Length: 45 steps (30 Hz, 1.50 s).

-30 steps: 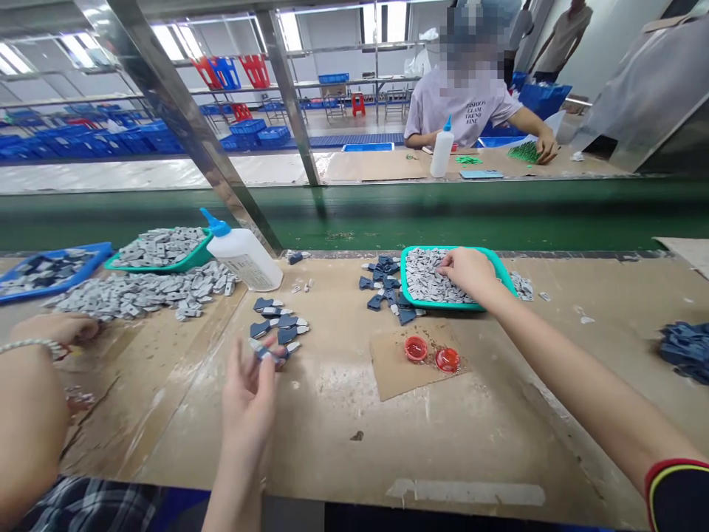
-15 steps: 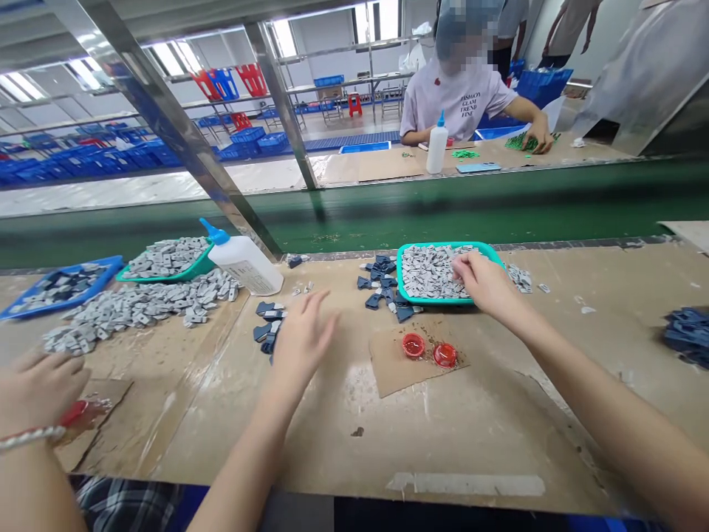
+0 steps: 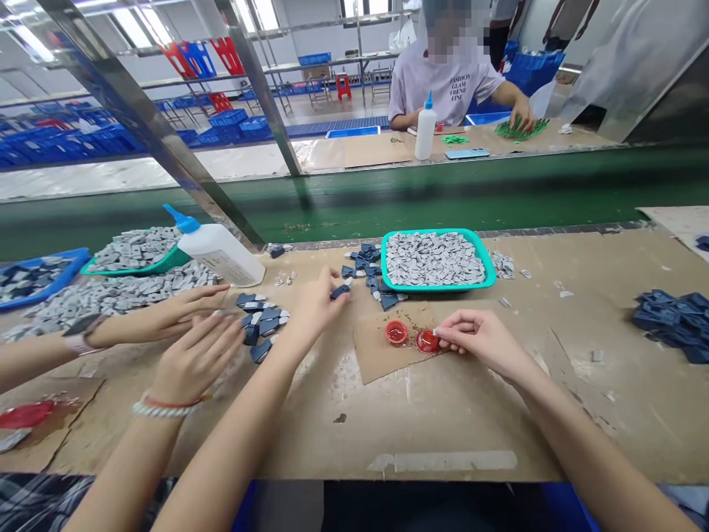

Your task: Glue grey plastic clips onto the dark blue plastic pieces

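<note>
My left hand (image 3: pixel 314 304) is closed on a small blue piece (image 3: pixel 340 291), pinched at the fingertips beside the scattered blue pieces (image 3: pixel 370 269). My right hand (image 3: pixel 481 337) pinches a small grey piece at the rim of a red cap (image 3: pixel 427 340). A second red cap (image 3: pixel 396 332) sits beside it on a cardboard scrap (image 3: pixel 382 358). Behind them stands a teal tray (image 3: pixel 487 260) full of grey pieces. Assembled blue-and-grey parts (image 3: pixel 261 319) lie left of my left hand.
A co-worker's two hands (image 3: pixel 191 341), one with a bracelet and one with a watch, work at the left next to the assembled parts. A glue bottle (image 3: pixel 215 250), a grey parts pile (image 3: pixel 111 292) and a blue pile (image 3: pixel 673 313) lie around. Across the green belt (image 3: pixel 443 196) another person sits.
My right hand left the teal tray and came down to the red cap with a grey piece. My left hand moved right and picked up a blue piece. The co-worker's hands moved in.
</note>
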Each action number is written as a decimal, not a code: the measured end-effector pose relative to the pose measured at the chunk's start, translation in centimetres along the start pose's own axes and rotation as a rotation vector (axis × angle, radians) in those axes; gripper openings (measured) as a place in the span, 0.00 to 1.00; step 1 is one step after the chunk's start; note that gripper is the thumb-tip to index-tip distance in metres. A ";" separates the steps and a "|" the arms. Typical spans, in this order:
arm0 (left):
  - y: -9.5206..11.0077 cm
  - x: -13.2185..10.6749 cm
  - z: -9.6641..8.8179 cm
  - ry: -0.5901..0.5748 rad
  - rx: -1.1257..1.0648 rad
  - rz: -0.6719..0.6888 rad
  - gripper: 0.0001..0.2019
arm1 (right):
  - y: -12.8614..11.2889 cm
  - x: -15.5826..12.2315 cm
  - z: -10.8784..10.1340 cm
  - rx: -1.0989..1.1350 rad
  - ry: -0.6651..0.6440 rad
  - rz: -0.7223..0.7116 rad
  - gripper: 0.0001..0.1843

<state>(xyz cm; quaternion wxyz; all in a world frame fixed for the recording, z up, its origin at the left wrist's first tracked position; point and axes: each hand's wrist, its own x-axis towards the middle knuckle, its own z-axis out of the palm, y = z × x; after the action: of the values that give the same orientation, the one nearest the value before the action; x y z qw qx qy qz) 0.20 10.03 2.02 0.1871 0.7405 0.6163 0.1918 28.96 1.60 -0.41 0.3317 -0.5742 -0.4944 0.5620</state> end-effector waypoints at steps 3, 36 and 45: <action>0.0 -2.2 -1.6 0.022 -0.438 -0.104 0.20 | 0.1 0.4 0.0 -0.017 -0.040 -0.041 0.17; 8.8 -10.4 4.7 0.208 -1.331 -0.145 0.09 | -5.2 -3.1 2.3 0.305 -0.138 -0.077 0.17; 9.1 -10.9 4.5 0.205 -1.315 -0.150 0.11 | -5.3 -2.6 3.2 0.254 -0.213 -0.080 0.15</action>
<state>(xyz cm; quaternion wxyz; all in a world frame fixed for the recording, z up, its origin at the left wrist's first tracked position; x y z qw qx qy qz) 8.38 -2.48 2.27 0.5529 0.4055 0.4353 0.5834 25.07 0.15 4.91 0.3696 -0.4446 -0.4743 0.6639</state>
